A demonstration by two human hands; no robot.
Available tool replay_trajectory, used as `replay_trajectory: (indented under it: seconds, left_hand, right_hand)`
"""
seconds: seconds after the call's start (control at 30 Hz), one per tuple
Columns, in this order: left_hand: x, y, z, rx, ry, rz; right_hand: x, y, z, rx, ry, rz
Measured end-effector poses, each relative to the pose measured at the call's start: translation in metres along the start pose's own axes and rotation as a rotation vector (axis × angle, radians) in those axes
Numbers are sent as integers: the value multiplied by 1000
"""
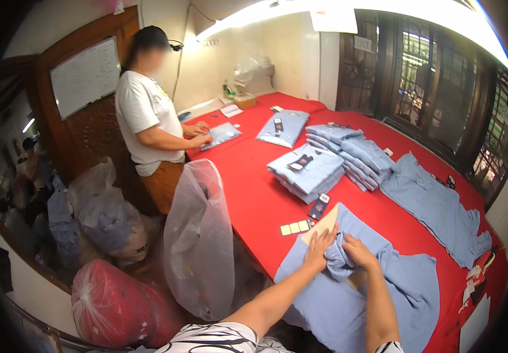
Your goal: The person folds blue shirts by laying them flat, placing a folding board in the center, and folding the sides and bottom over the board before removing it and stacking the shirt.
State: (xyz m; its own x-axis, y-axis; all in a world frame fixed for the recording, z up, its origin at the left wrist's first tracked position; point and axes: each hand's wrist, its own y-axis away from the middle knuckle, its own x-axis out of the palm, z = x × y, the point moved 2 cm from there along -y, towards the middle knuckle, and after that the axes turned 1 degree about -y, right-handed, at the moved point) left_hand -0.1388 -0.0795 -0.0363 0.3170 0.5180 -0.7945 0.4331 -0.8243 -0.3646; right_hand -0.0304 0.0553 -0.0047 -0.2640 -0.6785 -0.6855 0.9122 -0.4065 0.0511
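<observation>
A light blue shirt [383, 288] lies spread on the red table [254, 188] in front of me, over a tan cardboard sheet [323, 222]. My left hand [320, 247] presses flat on the shirt near the cardboard's edge, fingers apart. My right hand [357, 252] grips a bunched fold of the same shirt right beside it. Dark tags [318, 207] and a strip of small cards [295, 227] lie just beyond my hands.
Stacks of folded blue shirts [308, 172] [354, 150] stand mid-table, and loose shirts [436, 206] lie at right. A person in a white top [145, 117] handles a bagged shirt [221, 134] at the far left edge. Plastic bags [198, 241] [116, 309] stand on the floor.
</observation>
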Motion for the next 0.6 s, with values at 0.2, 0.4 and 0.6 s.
replay_trajectory:
  seconds: [0.2,0.4,0.6]
  left_hand:
    - [2,0,-8,70,-38,13]
    - [18,-5,-4,197,57,-1]
    - [20,4,27,133,199,-129]
  right_hand:
    - [-129,108,-136,292,649,-806]
    - [-164,239,-190,495,1059,-978]
    - [-148,334,-89,419,996,-1341]
